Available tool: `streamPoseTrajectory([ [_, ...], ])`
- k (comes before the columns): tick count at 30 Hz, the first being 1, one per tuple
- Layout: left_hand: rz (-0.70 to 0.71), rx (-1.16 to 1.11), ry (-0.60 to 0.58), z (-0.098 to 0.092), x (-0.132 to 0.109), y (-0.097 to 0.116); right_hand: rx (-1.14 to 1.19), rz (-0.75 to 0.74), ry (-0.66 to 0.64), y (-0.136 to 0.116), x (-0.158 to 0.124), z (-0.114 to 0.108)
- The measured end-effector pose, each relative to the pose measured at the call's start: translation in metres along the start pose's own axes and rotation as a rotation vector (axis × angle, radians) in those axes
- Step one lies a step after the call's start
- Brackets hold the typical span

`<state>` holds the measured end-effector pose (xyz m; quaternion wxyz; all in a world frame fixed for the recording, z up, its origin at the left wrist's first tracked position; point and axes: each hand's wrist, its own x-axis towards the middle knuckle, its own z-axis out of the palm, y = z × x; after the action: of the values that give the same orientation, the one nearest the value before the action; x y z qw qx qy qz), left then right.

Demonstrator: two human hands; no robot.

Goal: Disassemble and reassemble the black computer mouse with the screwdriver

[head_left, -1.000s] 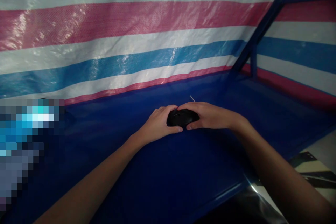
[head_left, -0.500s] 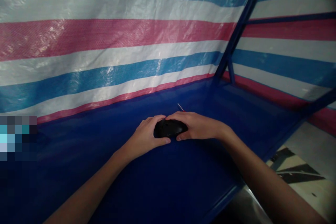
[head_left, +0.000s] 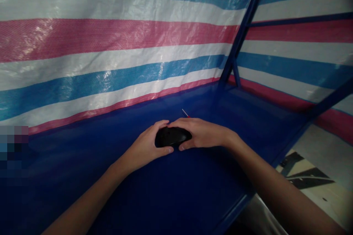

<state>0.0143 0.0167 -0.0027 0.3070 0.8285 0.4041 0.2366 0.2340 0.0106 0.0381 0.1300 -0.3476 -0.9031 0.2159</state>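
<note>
A glossy black computer mouse [head_left: 173, 136] is held between my two hands, low over the blue surface [head_left: 165, 191]. My left hand [head_left: 150, 139] curls round its left end, thumb along the near side. Gripping the right end is my right hand [head_left: 200, 134], with its thumb on the near side and fingers over the far side. Whether the mouse rests on the surface I cannot tell. Just beyond my right hand lies a screwdriver [head_left: 185, 113] with a thin metal shaft and a bit of red handle; my hand hides the rest.
Striped plastic sheeting [head_left: 124, 36] hangs behind the surface and along its right side. A dark blue metal post [head_left: 239, 36] rises at the back corner, with a bar [head_left: 325, 104] at the right edge. Pale floor [head_left: 314, 198] with dark markings shows at lower right.
The view has shifted slightly, so hands and mouse appear a little further left. Both hands keep their hold on the mouse, and slightly more of its top shows.
</note>
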Motion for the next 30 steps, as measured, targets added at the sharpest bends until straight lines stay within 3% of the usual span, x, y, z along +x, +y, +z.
streamPoseTrajectory([
  [21, -0.015, 0.070, -0.031, -0.0009, 0.0007, -0.0002, 0.006, 0.047, -0.015, -0.0022, -0.0007, -0.0010],
  [27, -0.048, -0.052, -0.020, -0.0011, 0.0000, 0.0002, 0.007, 0.002, 0.018, -0.0013, 0.0008, 0.0008],
  [30, -0.082, -0.268, -0.041, -0.0048, -0.0002, -0.0008, 0.002, -0.021, 0.052, -0.0022, 0.0009, -0.0004],
])
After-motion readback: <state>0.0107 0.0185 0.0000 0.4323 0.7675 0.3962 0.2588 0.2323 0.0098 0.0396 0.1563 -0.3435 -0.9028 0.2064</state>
